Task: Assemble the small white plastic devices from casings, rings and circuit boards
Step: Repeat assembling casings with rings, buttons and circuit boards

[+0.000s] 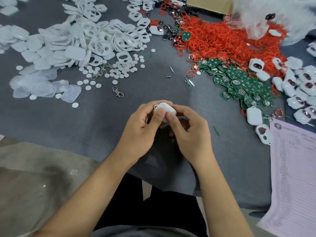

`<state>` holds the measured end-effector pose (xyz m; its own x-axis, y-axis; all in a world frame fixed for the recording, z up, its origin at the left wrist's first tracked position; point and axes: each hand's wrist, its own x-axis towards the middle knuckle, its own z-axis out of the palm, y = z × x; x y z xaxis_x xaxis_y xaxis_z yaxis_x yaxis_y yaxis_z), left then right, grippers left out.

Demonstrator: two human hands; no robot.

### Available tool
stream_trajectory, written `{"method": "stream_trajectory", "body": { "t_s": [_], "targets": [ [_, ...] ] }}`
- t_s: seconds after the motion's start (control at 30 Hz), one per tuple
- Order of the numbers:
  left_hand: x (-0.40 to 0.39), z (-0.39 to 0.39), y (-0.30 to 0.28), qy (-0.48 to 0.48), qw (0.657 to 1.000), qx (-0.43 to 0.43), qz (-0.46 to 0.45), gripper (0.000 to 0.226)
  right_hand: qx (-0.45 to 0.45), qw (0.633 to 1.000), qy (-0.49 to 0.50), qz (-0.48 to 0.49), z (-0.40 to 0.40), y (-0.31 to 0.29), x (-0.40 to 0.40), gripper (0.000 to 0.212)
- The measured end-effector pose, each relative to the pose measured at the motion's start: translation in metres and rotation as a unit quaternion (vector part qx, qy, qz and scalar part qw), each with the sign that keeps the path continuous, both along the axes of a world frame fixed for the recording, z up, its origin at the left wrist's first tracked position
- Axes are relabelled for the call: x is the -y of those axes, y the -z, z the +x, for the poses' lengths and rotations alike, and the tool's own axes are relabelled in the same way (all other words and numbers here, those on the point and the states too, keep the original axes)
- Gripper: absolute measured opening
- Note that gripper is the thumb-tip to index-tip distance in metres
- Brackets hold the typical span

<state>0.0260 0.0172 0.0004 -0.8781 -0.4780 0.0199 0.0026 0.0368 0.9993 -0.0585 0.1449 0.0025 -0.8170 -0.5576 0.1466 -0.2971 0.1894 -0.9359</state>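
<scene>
A small white plastic device (165, 109) is held above the near middle of the grey table cover (102, 120), pinched between both hands. The left hand (142, 127) is closed around its left side with the thumb pressed on top; the right hand (188, 129) is closed on its right side, thumb tip set beside the other. Two shell halves appear to be pressed together, though the seam is hidden by the thumbs and whether a board and ring are inside cannot be told.

If pressure is applied unevenly, one edge could be left unlatched, or an inner ring could be pinched in the seam. With so little of the shell gripped, the device could also be squeezed out and dropped among loose parts.

Farther out, the heap of white casings (82, 38) is spread at upper left, with small white discs (119, 71) and metal clasps (118, 92) below it. The red rings (222, 38) are piled at upper right, the green circuit boards (242, 82) just below them, and finished devices (299, 86) are gathered at the right edge beside a printed sheet (294, 168).
</scene>
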Motion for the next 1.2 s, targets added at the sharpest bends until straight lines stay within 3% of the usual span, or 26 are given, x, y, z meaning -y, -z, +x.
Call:
{"method": "stream_trajectory", "body": {
  "t_s": [0.17, 0.27, 0.37, 0.6, 0.87, 1.03, 1.2],
  "targets": [
    [0.0, -0.003, -0.005, 0.042, 0.998, 0.002, 0.043, 0.029, 0.102, 0.992, 0.013, -0.075, -0.007, -0.001, -0.009, 0.015],
    [-0.005, -0.006, -0.005, 0.021, 0.997, 0.041, -0.059, 0.026, 0.116, 0.99, 0.035, -0.074, -0.009, 0.002, -0.009, 0.018],
    [-0.01, -0.005, -0.002, 0.017, 0.986, 0.078, -0.146, 0.04, 0.12, 0.989, 0.038, -0.077, -0.011, 0.002, -0.009, 0.021],
    [-0.01, -0.005, 0.002, 0.005, 0.994, 0.062, -0.087, 0.042, 0.107, 0.989, -0.036, -0.091, -0.007, -0.002, -0.012, 0.028],
    [-0.01, -0.007, 0.003, 0.013, 0.997, 0.051, -0.062, 0.035, 0.185, 0.974, -0.074, -0.105, -0.016, -0.007, -0.016, 0.025],
    [-0.012, -0.008, -0.001, 0.004, 0.998, 0.041, -0.036, 0.038, 0.216, 0.968, -0.047, -0.116, -0.017, -0.006, -0.013, 0.021],
    [-0.011, -0.006, 0.003, -0.025, 0.998, 0.001, -0.053, 0.027, 0.228, 0.965, -0.036, -0.122, -0.016, -0.005, -0.013, 0.02]
  ]
}}
